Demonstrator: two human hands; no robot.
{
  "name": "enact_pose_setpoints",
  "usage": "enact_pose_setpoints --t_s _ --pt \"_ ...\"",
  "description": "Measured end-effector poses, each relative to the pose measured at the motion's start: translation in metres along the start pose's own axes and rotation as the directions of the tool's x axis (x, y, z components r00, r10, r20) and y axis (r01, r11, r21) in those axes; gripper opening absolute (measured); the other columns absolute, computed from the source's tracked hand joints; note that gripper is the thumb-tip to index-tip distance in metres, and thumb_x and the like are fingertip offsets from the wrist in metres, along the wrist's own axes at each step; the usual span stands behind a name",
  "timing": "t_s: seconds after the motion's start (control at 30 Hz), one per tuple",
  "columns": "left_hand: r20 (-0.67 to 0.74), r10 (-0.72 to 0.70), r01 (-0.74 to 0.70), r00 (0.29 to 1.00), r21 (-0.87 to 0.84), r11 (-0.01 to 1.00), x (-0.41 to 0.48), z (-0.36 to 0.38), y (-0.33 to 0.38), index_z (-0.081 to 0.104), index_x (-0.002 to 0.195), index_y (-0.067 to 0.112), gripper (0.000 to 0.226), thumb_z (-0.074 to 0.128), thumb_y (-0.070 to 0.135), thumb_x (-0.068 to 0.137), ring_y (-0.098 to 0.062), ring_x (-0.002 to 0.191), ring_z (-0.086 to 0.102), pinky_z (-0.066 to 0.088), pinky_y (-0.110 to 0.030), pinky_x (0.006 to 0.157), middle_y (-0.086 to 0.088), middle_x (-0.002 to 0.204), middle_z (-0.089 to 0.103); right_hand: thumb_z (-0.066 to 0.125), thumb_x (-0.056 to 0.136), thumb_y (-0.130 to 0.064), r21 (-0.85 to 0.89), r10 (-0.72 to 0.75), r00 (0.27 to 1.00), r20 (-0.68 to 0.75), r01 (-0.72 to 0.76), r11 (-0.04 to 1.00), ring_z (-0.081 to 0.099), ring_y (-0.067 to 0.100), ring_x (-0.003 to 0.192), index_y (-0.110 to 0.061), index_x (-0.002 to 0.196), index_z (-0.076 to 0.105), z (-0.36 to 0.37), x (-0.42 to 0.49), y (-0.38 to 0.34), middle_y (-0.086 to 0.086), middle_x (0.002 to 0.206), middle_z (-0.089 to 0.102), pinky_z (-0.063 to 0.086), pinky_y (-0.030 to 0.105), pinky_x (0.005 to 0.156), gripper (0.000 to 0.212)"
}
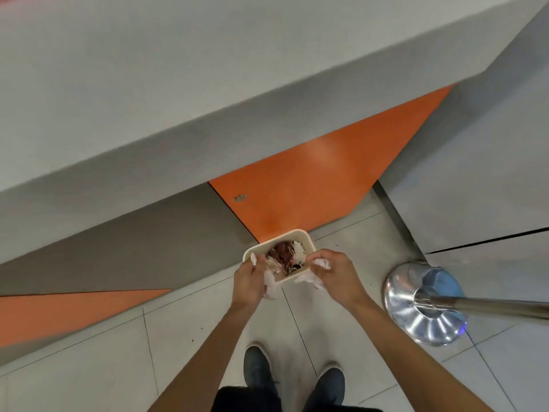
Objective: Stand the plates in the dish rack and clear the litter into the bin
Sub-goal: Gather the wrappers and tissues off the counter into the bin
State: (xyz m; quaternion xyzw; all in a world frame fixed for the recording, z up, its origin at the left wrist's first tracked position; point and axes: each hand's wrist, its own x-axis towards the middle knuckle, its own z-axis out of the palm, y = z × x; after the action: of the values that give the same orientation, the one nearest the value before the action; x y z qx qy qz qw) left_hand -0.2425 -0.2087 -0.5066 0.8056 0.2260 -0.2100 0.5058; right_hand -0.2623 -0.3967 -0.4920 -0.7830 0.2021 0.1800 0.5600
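head view: arms outstretched, left hand (249, 282) and right hand (337, 278) with fingers (323, 256) curled round food box (309, 241)

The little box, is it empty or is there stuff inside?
Not empty: the box has dark and white leftovers heaped inside, and its top is uncovered.

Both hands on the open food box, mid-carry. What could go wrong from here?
1. The food box has no lid and holds leftovers. If it tilts, food probably lands on the floor tiles.
2. The left hand and right hand grip white paper along with the box. A loose piece could drop.
3. The stanchion base stands close on the right, so a turn that way may clip it.
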Motion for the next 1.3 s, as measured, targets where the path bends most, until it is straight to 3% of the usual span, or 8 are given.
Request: enact_pose_setpoints --t_s 0.33,0.47,0.63,0.83,1.0,1.1,1.2,1.3 --pt "0.291 0.195 -0.283 0.937 0.301 0.911 0.154 0.058 -0.123 0.042 0.080 0.029 0.025 0.049 0.012 0.097 -0.007 0.059 0.043 0.035 -0.010 0.048 0.005 0.069 0.047 0.072 0.080 -0.008 -0.308 -0.109 0.992 0.063 0.123 0.943 0.049 0.014 0.063 -0.026 0.074 0.046 0.077 0.149 0.142 -0.008 0.068 0.050 0.035 0.015 0.047 0.031" --pt "0.416 0.365 -0.544 0.833 0.495 0.677 0.197 0.075 -0.146 0.040 0.095 0.023 0.021 0.050 0.005 0.091 -0.012 0.068 0.044 0.032 -0.015 0.057 0.009 0.079 0.045 0.057 0.078 0.009 -0.434 -0.231 0.966 0.114 0.257 0.864 0.058 0.018 0.079 -0.020 0.086 0.054 0.095 0.192 0.180 0.002 0.085 0.061 0.046 0.024 0.060 0.031" --pt "0.518 0.411 -0.661 0.750 0.601 0.450 0.239 0.086 -0.163 0.053 0.109 0.004 0.026 0.048 -0.007 0.086 -0.023 0.095 0.049 0.031 -0.024 0.073 -0.007 0.105 0.046 0.064 0.080 -0.005 -0.589 -0.290 0.942 0.171 0.334 0.736 0.055 0.022 0.097 -0.016 0.108 0.056 0.110 0.228 0.201 0.006 0.114 0.051 0.049 0.035 0.085 0.032" --pt "0.562 0.249 -0.614 0.789 0.699 0.368 0.257 0.108 -0.177 0.051 0.121 0.009 0.027 0.047 0.019 0.096 -0.031 0.113 0.050 0.043 -0.044 0.094 -0.011 0.122 0.049 0.061 0.089 -0.028 -0.698 -0.123 0.972 0.201 0.230 0.679 0.040 0.029 0.130 -0.020 0.148 0.027 0.121 0.233 0.208 0.007 0.148 0.029 0.037 0.046 0.109 0.069" --pt "0.552 -0.035 -0.486 0.833 0.760 0.432 0.256 0.104 -0.198 0.020 0.155 0.017 0.061 0.030 0.046 0.102 -0.027 0.149 0.015 0.020 -0.047 0.120 -0.004 0.163 0.013 0.056 0.093 -0.024 -0.672 -0.137 0.960 0.243 0.268 0.691 0.034 0.028 0.137 -0.019 0.152 0.024 0.110 0.220 0.202 0.007 0.154 0.023 0.030 0.036 0.114 0.067" --pt "0.550 -0.042 -0.496 0.834 0.781 0.379 0.257 0.103 -0.194 0.049 0.139 0.013 0.047 0.026 0.036 0.104 -0.028 0.135 0.042 0.036 -0.047 0.111 -0.010 0.151 0.042 0.055 0.092 -0.018 -0.693 -0.170 0.947 0.274 0.317 0.648 0.039 0.026 0.131 -0.013 0.146 0.040 0.108 0.217 0.200 0.009 0.145 0.036 0.032 0.033 0.111 0.057" --pt "0.514 0.138 -0.531 0.847 0.803 0.271 0.255 0.103 -0.183 0.062 0.096 0.011 0.022 0.040 0.014 0.097 -0.026 0.089 0.062 0.050 -0.038 0.074 -0.010 0.110 0.067 0.052 0.091 -0.014 -0.710 -0.184 0.941 0.282 0.334 0.620 0.043 0.029 0.129 -0.008 0.139 0.049 0.113 0.213 0.202 0.013 0.139 0.046 0.035 0.033 0.109 0.048" --pt "0.479 0.288 -0.533 0.829 0.832 0.152 0.248 0.103 -0.174 0.064 0.099 0.012 0.015 0.052 0.008 0.092 -0.026 0.089 0.064 0.051 -0.035 0.070 -0.008 0.102 0.067 0.053 0.090 -0.013 -0.726 -0.171 0.941 0.293 0.335 0.601 0.049 0.031 0.121 -0.005 0.129 0.057 0.117 0.210 0.202 0.017 0.128 0.053 0.040 0.035 0.103 0.040"
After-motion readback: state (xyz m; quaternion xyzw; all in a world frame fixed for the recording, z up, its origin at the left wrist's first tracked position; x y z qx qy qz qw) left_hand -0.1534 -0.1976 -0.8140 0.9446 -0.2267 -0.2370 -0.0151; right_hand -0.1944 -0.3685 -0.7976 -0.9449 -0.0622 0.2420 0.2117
